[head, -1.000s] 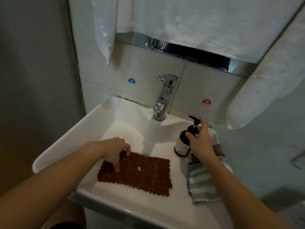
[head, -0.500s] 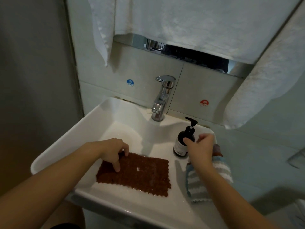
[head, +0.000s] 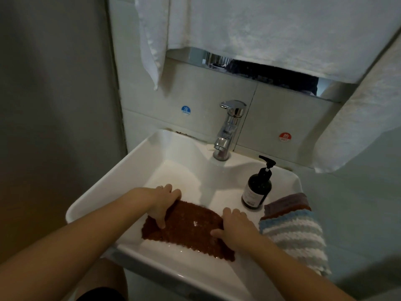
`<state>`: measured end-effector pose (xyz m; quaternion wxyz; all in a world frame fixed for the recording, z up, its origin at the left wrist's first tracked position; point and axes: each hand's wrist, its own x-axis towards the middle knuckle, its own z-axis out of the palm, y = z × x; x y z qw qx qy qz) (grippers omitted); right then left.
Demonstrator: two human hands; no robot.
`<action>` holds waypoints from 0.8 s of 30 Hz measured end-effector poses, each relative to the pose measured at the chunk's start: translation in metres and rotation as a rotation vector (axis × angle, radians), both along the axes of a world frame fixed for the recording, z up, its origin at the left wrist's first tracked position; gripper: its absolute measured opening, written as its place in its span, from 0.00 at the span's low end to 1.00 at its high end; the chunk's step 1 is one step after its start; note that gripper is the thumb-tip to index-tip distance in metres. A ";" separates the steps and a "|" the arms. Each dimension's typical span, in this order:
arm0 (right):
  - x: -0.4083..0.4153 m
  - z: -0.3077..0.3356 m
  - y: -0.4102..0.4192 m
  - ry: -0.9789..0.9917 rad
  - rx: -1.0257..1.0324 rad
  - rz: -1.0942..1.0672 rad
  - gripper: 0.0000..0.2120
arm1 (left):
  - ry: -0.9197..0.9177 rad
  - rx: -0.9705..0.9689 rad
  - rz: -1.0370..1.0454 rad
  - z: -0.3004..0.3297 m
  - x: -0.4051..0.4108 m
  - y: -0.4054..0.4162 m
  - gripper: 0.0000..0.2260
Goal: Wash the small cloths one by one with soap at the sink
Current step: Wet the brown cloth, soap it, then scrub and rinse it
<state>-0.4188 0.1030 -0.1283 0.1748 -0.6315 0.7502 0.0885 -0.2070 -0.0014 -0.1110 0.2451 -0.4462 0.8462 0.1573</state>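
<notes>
Head view: brown cloth (head: 186, 227), wet and nubbly, lies flat in the sink (head: 121, 170). Left hand (head: 161, 203) pinches its far-left edge; right hand (head: 233, 229) grips its right edge.

Both my forearms reach forward and downward, converging from the lower corners. My left hand (head: 161, 206) lies palm-down, wrist slightly raised, its fingers curled over the far left edge of the brown cloth (head: 191, 227) and its thumb pressed flat on the surface. My right hand (head: 233, 228) lies palm-down, fingers bent over the right edge, thumb pointing inward onto the fabric. Both sleeveless arms are bare.
</notes>
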 end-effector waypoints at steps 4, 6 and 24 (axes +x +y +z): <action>0.003 0.000 0.002 -0.011 0.015 0.098 0.14 | 0.063 0.130 0.012 -0.002 -0.001 0.004 0.25; 0.002 0.002 0.001 -0.113 -0.033 0.074 0.10 | 0.104 0.110 -0.010 -0.004 -0.001 0.005 0.16; 0.050 0.040 -0.036 -1.209 -0.802 -0.512 0.10 | 1.367 -0.101 0.795 0.026 -0.085 0.022 0.20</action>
